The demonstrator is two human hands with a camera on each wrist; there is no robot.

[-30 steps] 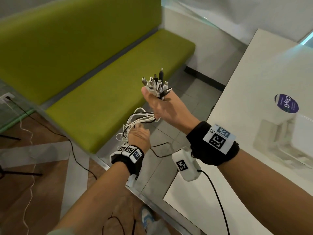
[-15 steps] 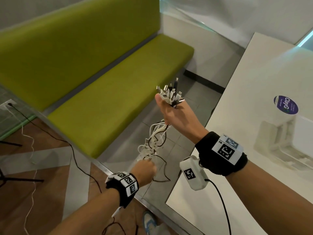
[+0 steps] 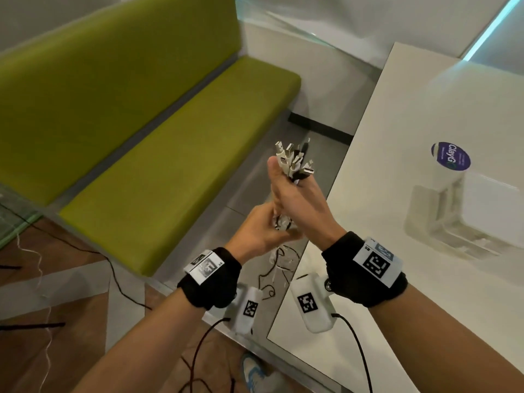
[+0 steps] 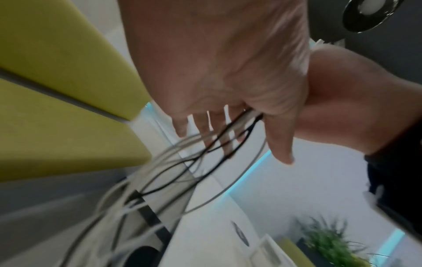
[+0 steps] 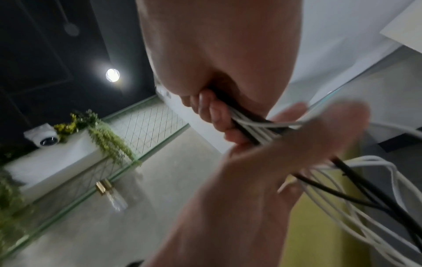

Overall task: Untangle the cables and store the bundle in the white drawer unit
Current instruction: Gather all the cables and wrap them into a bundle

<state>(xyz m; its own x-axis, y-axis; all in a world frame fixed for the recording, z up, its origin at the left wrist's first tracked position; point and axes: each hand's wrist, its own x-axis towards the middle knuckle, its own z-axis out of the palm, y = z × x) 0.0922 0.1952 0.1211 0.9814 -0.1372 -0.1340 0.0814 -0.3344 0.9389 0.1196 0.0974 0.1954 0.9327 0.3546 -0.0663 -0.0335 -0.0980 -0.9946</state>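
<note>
White and black cables (image 3: 283, 262) dangle below both hands | left hand (image 3: 259, 232) grip curled round strands | right hand (image 3: 297, 202) grip clenched on plug ends (image 3: 295, 160) | drawer unit (image 3: 465, 211) on bench, untouched; storing remains

L hand (image 5: 285, 153) + lower cables (image 4: 141, 198) motion-blurred

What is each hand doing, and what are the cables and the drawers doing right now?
Right hand: raised, gripping the cables just below their plugs.
Left hand: just below it, fingers round the cords.
Cables: plug ends bunched upward, cords hanging in loose loops.
White drawer unit: on the white table, blurred; open or closed unclear.
</note>
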